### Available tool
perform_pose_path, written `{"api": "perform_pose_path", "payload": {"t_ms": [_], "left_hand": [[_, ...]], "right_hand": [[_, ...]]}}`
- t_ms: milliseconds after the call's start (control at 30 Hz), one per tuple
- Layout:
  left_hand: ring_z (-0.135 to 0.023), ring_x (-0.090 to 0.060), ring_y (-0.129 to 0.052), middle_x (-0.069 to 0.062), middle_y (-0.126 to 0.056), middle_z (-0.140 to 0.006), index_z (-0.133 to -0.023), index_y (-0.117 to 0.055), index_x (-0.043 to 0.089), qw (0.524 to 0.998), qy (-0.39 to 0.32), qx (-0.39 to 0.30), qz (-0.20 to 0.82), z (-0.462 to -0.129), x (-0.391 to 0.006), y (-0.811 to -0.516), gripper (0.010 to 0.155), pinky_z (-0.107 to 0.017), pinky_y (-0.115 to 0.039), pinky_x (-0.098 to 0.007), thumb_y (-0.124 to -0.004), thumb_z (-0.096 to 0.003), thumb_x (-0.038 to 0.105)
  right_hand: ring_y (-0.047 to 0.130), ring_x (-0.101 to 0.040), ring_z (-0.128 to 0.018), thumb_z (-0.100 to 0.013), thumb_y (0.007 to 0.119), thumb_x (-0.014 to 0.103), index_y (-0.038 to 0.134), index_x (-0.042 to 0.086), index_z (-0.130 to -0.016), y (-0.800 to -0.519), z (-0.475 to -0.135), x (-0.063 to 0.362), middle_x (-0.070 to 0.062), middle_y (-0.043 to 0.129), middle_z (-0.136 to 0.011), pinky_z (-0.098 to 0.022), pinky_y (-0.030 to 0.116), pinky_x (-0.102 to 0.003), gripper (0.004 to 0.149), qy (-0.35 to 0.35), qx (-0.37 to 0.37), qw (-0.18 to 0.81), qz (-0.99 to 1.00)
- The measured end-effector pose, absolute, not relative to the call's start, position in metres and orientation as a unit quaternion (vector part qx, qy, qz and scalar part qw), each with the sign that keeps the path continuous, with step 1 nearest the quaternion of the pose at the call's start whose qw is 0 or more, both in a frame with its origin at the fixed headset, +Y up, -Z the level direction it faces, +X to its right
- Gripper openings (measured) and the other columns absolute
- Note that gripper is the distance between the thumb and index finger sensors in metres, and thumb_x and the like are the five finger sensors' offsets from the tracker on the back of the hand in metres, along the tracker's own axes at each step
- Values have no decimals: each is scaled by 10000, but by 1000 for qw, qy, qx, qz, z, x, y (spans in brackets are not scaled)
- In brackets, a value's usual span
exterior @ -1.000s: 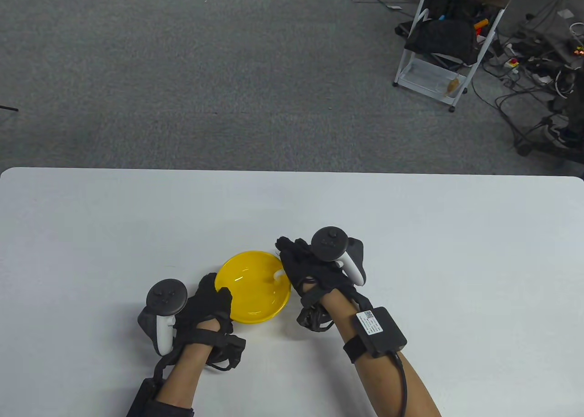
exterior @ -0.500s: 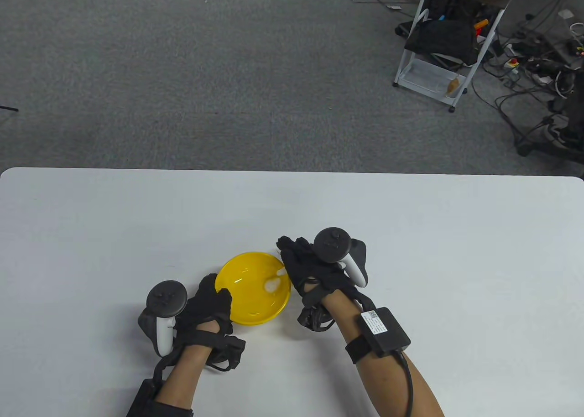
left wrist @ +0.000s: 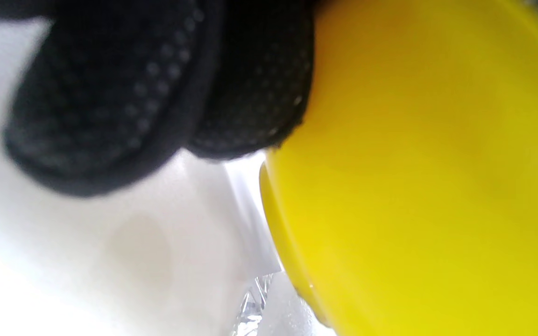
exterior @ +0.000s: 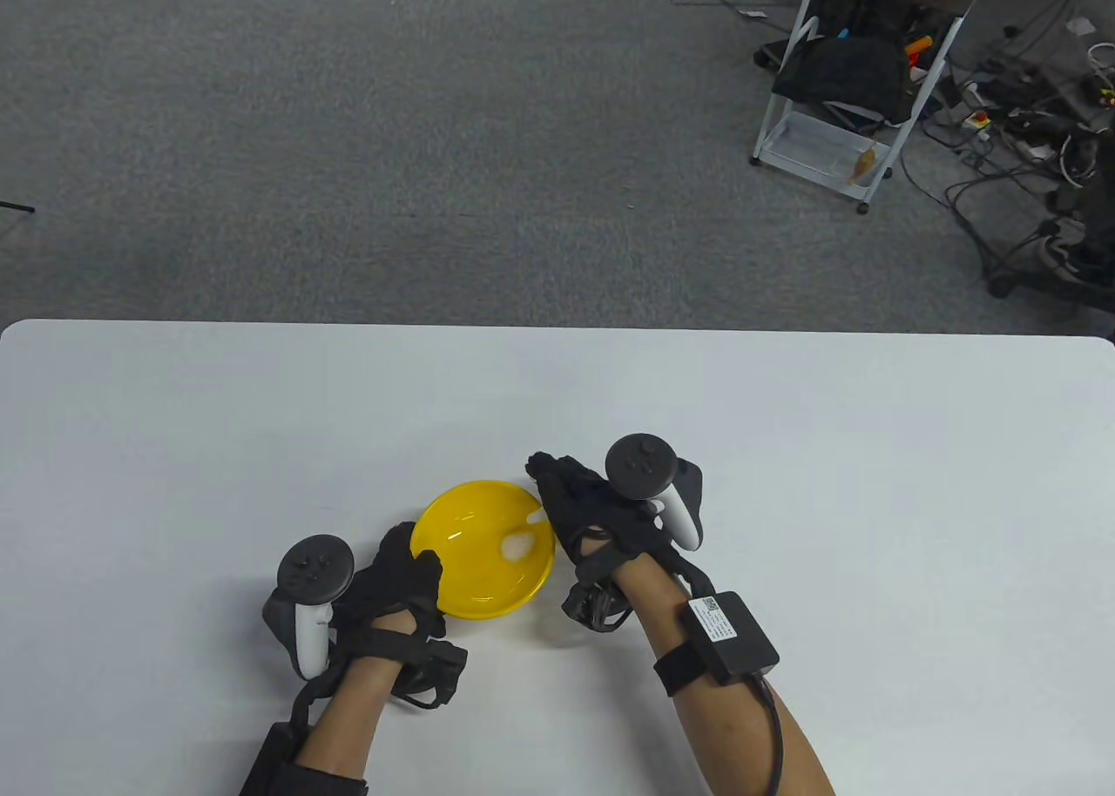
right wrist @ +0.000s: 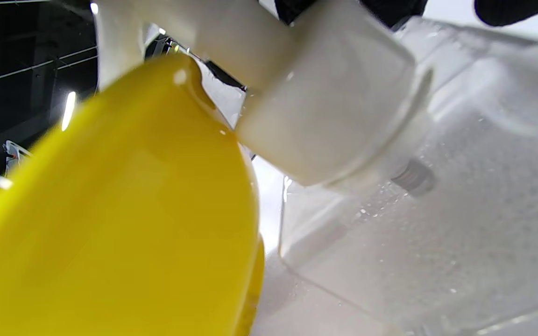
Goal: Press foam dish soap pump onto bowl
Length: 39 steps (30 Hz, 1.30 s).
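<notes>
The yellow bowl [exterior: 483, 549] sits on the white bench [exterior: 784, 448] between the two hands, with a white blob of foam [exterior: 516, 547] already inside it near its right side. The left hand [exterior: 396, 583] holds the bowl's near-left rim. The right hand [exterior: 601, 517] lies over the foam soap pump [right wrist: 325, 98], its fingers [exterior: 553, 474] curled down on the pump head.

The main risk, as I judge it, is the spout: it hangs just over the bowl's rim, so a small slide of the bowl or a tilt of the clear bottle [right wrist: 418, 242] under the press would send foam onto the bench. A hard off-centre push could also tip the bottle.

The table view hides the bottle wholly under the right hand; only the right wrist view shows its clear, bubbly body just beside the bowl. The left wrist view shows gloved fingers [left wrist: 250, 84] against the bowl's outer wall, though blurred.
</notes>
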State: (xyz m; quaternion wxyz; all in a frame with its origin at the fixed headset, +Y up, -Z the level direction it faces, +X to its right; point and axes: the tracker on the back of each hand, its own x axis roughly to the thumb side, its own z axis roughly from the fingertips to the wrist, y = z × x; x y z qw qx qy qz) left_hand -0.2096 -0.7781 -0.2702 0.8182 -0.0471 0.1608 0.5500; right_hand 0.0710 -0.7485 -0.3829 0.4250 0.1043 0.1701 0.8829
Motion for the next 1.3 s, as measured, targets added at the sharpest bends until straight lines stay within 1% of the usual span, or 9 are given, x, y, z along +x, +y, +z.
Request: {"api": "perform_pose_path", "payload": {"t_ms": [200, 700, 867, 933, 1033, 1067, 1133, 1167, 1300], "left_hand": [[-114, -230, -1080, -53, -1013, -361, -933, -606, 144, 816, 157, -47, 554, -270, -209, -779, 604, 23, -900, -287, -776, -414, 402], [-119, -240, -1079, -61, -1011, -361, -932, -610, 145, 808, 157, -49, 565, -271, -211, -783, 601, 18, -899, -295, -779, -414, 399], [-120, -238, -1079, -60, -1011, -363, -932, -611, 146, 808, 156, -48, 566, -271, -211, -783, 601, 17, -900, -292, -779, -414, 400], [-120, -238, -1079, -61, -1011, -363, -932, -612, 148, 807, 155, -47, 567, -271, -212, -782, 601, 17, -900, -292, -780, -414, 401], [-123, -240, -1079, -65, -1009, -366, -934, -609, 146, 805, 153, -47, 571, -271, -213, -781, 603, 15, -901, -292, -781, -415, 400], [-121, -240, -1079, -65, -1010, -364, -933, -611, 146, 804, 154, -44, 573, -271, -214, -780, 601, 17, -900, -292, -782, -415, 398], [-122, -240, -1079, -66, -1010, -366, -933, -609, 146, 801, 153, -45, 577, -271, -215, -780, 600, 16, -900, -293, -781, -415, 396], [-121, -240, -1079, -66, -1010, -366, -934, -609, 146, 800, 153, -45, 579, -271, -215, -780, 600, 17, -900, -293, -781, -415, 395], [-122, -238, -1079, -66, -1009, -367, -935, -608, 146, 797, 153, -45, 583, -271, -216, -779, 600, 16, -901, -291, -780, -417, 395]], "right_hand": [[399, -585, -1016, -459, 507, 546, 594, 268, -1047, -750, -382, 70, -243, 495, -1128, -579, 457, -850, 656, 162, 109, 397, 897], [413, -566, -1018, -459, 509, 534, 599, 227, -1040, -758, -382, 70, -253, 506, -1117, -572, 458, -853, 663, 165, 102, 424, 885], [404, -567, -1013, -456, 516, 546, 599, 241, -1047, -755, -385, 73, -265, 483, -1116, -570, 466, -845, 670, 191, 99, 424, 880], [338, -562, -1025, -463, 512, 542, 573, 241, -1061, -749, -386, 72, -265, 417, -1132, -587, 426, -846, 673, 217, 100, 425, 873], [382, -561, -1016, -452, 512, 547, 594, 249, -1050, -744, -385, 73, -269, 463, -1118, -577, 467, -834, 673, 182, 95, 415, 886], [372, -565, -1016, -449, 516, 549, 563, 259, -1064, -743, -384, 73, -275, 451, -1120, -579, 460, -834, 682, 185, 94, 412, 887], [322, -579, -1009, -432, 500, 600, 370, 284, -1096, -742, -382, 78, -290, 389, -1123, -578, 437, -833, 747, 192, 91, 404, 890], [274, -583, -1009, -420, 493, 621, 334, 285, -1098, -741, -380, 81, -292, 344, -1126, -582, 406, -839, 774, 195, 90, 406, 888], [280, -579, -1006, -413, 500, 627, 362, 279, -1095, -733, -367, 101, -292, 341, -1123, -577, 411, -837, 778, 157, 91, 404, 896]]}}
